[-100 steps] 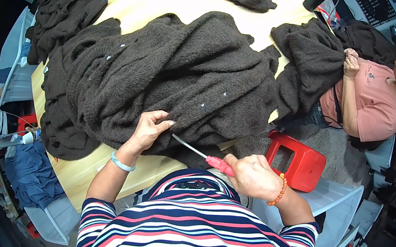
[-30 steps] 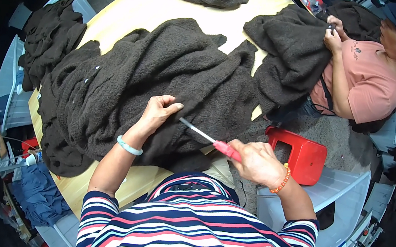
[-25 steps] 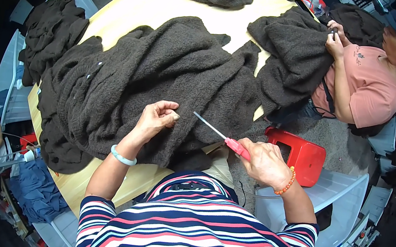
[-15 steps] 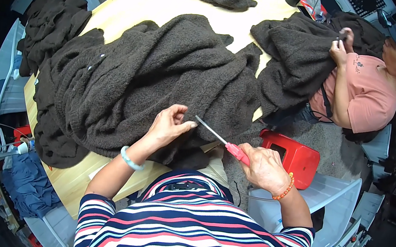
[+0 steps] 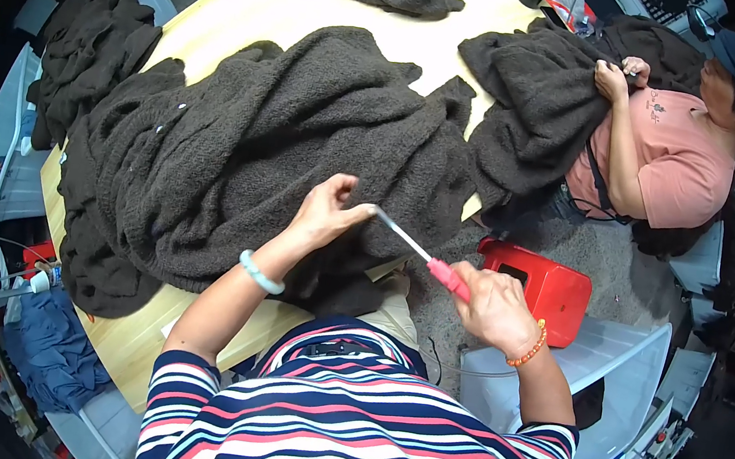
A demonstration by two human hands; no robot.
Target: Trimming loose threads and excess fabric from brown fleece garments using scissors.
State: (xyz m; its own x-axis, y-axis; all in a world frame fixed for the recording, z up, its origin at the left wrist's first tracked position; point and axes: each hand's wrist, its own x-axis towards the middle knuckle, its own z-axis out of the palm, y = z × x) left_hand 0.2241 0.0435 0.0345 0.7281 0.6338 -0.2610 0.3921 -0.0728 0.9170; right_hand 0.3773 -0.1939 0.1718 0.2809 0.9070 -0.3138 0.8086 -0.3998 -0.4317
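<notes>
In my right hand [image 5: 496,310] is a screwdriver-like tool [image 5: 409,242] with a pink-red handle and a thin metal shaft; the fingers are closed round the handle. The shaft points up and left, toward my left hand [image 5: 329,213]. That hand hovers over dark brown fleecy cloth, thumb stretched out to the shaft's tip and fingers loosely curled, apart from the thumb. Whether the thumb touches the tip is hard to tell. The brown fleecy garment [image 5: 308,119] lies in a rumpled heap across the table, with a few small white spots on its left part.
Light wooden table [image 5: 219,20] under the heap. At right, a co-worker in a pink shirt [image 5: 687,165] handles another brown garment [image 5: 542,104]. A red plastic container [image 5: 558,296] stands near my right hand, above a clear plastic bin [image 5: 629,357]. Blue cloth [image 5: 56,342] lies at lower left.
My left hand has risen slightly, and its thumb now meets the end of the shaft in view. The tool has shifted a little right. The co-worker's hands have moved on their garment.
</notes>
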